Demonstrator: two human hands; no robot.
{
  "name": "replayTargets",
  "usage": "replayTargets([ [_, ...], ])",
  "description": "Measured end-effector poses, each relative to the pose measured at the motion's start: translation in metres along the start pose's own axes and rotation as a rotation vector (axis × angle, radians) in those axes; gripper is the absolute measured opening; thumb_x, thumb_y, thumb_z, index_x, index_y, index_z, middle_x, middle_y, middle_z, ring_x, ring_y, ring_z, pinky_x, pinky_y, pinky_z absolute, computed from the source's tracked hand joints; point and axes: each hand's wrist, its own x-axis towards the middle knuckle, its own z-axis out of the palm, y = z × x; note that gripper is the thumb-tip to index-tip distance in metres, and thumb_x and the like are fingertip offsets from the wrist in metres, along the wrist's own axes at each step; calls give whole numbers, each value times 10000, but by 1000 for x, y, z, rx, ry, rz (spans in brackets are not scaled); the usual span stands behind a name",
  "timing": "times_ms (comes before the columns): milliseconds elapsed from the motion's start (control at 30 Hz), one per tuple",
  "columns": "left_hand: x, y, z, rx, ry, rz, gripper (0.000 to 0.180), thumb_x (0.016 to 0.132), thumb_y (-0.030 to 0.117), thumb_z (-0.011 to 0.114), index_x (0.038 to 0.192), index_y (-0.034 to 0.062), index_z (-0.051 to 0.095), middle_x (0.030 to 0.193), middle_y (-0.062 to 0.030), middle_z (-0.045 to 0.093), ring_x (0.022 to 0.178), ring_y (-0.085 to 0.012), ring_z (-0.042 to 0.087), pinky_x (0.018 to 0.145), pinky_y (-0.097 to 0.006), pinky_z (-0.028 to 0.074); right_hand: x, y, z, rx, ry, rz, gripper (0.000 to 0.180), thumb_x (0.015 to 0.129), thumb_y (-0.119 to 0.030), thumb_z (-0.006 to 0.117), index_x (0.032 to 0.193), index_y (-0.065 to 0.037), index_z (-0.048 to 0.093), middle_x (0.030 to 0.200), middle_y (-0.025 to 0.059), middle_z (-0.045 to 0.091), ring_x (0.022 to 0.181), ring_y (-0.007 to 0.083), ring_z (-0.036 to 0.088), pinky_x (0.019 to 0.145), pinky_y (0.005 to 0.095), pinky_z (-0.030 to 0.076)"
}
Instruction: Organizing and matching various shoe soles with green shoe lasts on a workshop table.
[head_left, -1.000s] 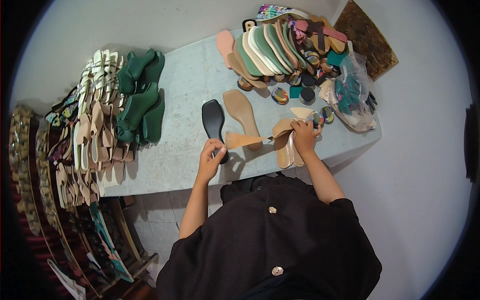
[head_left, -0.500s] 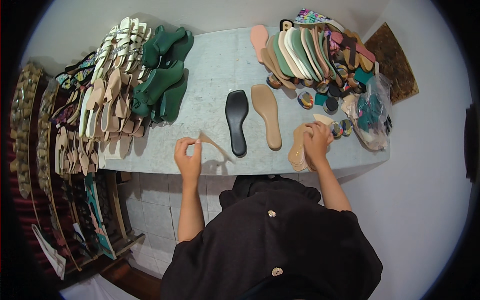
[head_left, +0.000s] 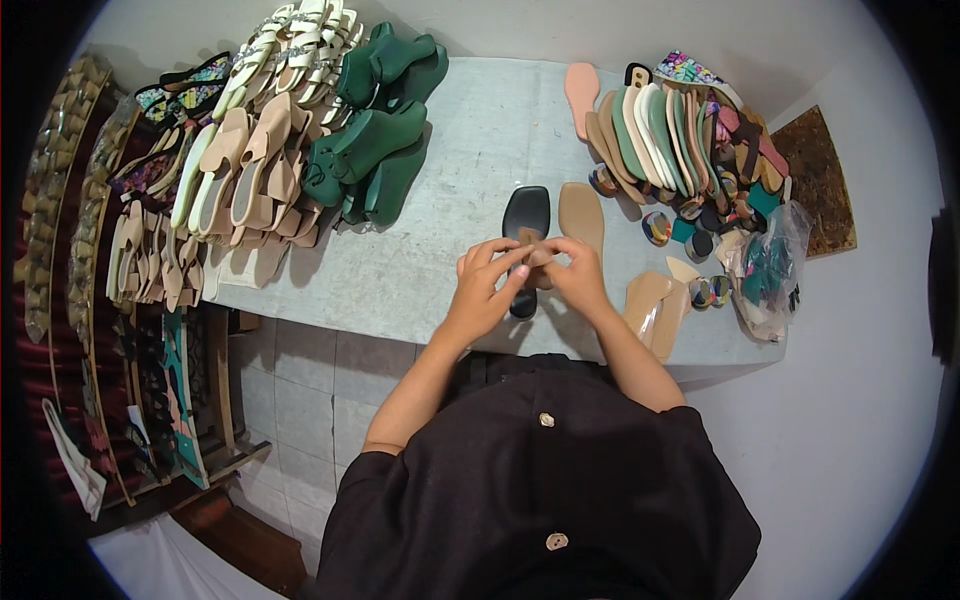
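Observation:
My left hand [head_left: 487, 287] and my right hand [head_left: 574, 282] meet above the table's near side, closed in pinches on a thin tan sole-lining piece [head_left: 528, 236]. Fingers cover much of the piece, so its full outline is hidden. Directly below lies a black shoe sole [head_left: 526, 208], its square-toed end showing beyond my fingers and its heel partly behind them. To its right is a tan shoe sole [head_left: 581, 212] of similar shape, its lower part hidden by my right hand. Several tan lining pieces [head_left: 670, 325] lie spread at the front edge, right of my right forearm.
Green shoes [head_left: 380, 150] and beige sandals [head_left: 262, 170] are heaped at the left. A row of coloured soles [head_left: 655, 130] stands at the far right, near round multicoloured pieces [head_left: 657, 229] and a clear plastic bag [head_left: 775, 265]. A brown board [head_left: 818, 180] leans on the wall.
My right hand has left the lining pieces and moved left to join my left hand. My left hand has brought the thin piece rightward over the black sole. The view has shifted left.

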Motion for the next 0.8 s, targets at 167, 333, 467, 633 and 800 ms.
replayTargets([
  [167,-1,-43,-14,-267,-173,-207,345,846,284,606,1112,64,629,1065,-107,585,1025,-247,528,938,-377,355,19,39,-13,358,-222,241,277,775,-139,711,1005,5,655,911,38,659,832,112,578,724,270,453],
  [333,-12,-100,4,-62,-367,-408,363,761,397,685,997,122,697,1062,-111,598,1035,-255,530,909,-377,363,49,69,-3,360,-363,252,261,769,-144,719,973,6,652,861,32,651,769,98,563,673,260,445],
  [467,-10,-94,19,84,-489,-447,249,754,348,717,871,128,730,1112,-62,583,1064,-237,508,905,-378,361,67,80,9,310,-482,281,247,766,-155,723,936,7,649,799,19,643,692,86,545,615,246,428],
  [633,-17,-119,38,-39,-466,-468,237,735,330,732,821,109,736,1108,-85,570,1087,-259,463,912,-414,308,75,92,25,127,-435,312,209,760,-207,717,883,-46,669,707,0,615,671,131,555,709,318,427],
  [800,-19,-130,46,-195,-451,-562,227,731,307,728,788,87,734,1015,-124,574,1040,-284,450,888,-433,313,62,62,29,-578,-28,2,221,755,-335,668,818,-125,699,1020,19,595,1127,266,437,946,649,99],
])
